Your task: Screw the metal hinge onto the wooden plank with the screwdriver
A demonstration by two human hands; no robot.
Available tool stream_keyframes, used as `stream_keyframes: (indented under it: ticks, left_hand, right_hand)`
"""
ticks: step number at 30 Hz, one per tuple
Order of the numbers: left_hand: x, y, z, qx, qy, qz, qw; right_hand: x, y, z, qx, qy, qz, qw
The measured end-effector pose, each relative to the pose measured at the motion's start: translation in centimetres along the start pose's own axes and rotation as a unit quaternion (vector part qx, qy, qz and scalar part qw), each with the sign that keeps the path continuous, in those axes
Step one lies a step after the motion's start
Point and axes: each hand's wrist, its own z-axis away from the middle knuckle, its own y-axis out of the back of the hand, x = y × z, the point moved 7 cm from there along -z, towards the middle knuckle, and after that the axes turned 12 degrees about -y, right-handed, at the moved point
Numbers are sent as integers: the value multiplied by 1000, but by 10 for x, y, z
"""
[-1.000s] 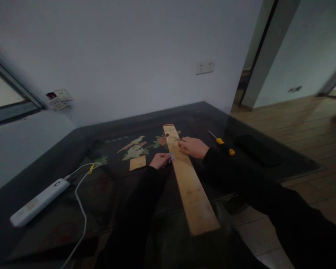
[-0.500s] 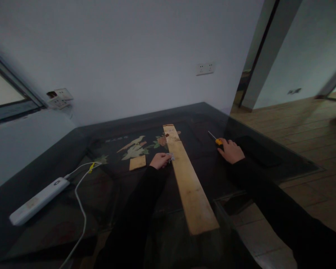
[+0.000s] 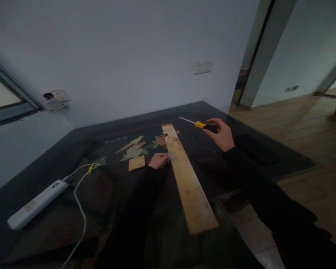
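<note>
Yellow and black, the screwdriver [image 3: 201, 125] is resting in my right hand's [image 3: 224, 136] grip, right of the board [image 3: 190, 185]. I'm seemingly readying it while my left hand [image 3: 157, 161] is pinching a small pale piece [image 3: 170, 155] (my fingers are hiding its shape) at the board's left edge; the next move is likely calling for steadiness.

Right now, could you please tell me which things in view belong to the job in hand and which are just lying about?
In the job: screwdriver, in the right hand; small shiny piece, in the left hand; long wooden board.

Seemingly lying about: small wooden square; white power strip; flat black object.
</note>
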Motion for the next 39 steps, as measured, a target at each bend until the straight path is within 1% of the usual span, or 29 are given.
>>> stream_keyframes:
  ticks: [1,2,3,4,5,6,7,8,10,13,16,20,25,33,36,39]
  left_hand:
    - [0,0,0,0,-1,-2,1000]
    - [0,0,0,-1,-1,-3,1000]
    - [0,0,0,-1,-2,-3,1000]
    - [0,0,0,-2,-3,-3,1000]
    - [-1,0,-1,-3,-4,-3,1000]
    - [-1,0,-1,-3,-4,-2,1000]
    - [-2,0,-1,-4,-3,-2,1000]
    - [-2,0,-2,-3,-2,-2,1000]
    - [-3,0,-2,-2,2,-2,1000]
    - [-2,0,-2,-2,2,6,1000]
    - [-2,-1,-2,-2,2,8,1000]
    - [-2,-1,-2,0,4,4,1000]
    - [-2,-2,-2,-4,2,1,1000]
    - [-4,-1,-3,0,5,6,1000]
    - [-3,-1,-3,-4,1,6,1000]
    - [-2,-1,-2,-4,-5,0,1000]
  right_hand:
    - [-7,-8,-2,-1,-19,-68,998]
    - [-10,-17,-3,0,-42,-153,987]
    - [-10,-27,-4,-5,-71,-249,966]
    - [-9,-40,-3,-23,-97,-328,939]
    - [-7,-51,-2,-29,-117,-387,914]
    - [-4,-59,0,-37,-130,-425,895]
    - [-1,-66,1,-43,-137,-447,883]
    - [2,-68,2,-45,-140,-456,878]
    - [8,-67,3,-46,-136,-450,881]
    - [14,-57,-1,-45,-117,-422,898]
    - [16,-49,-6,-52,-95,-385,917]
    - [12,-49,-6,-71,-78,-336,936]
    - [6,-51,-2,-89,-65,-322,940]
    - [7,-51,-1,-81,-61,-294,950]
    - [0,-48,-2,-78,-37,-270,959]
    - [-24,-41,-5,-78,22,-216,973]
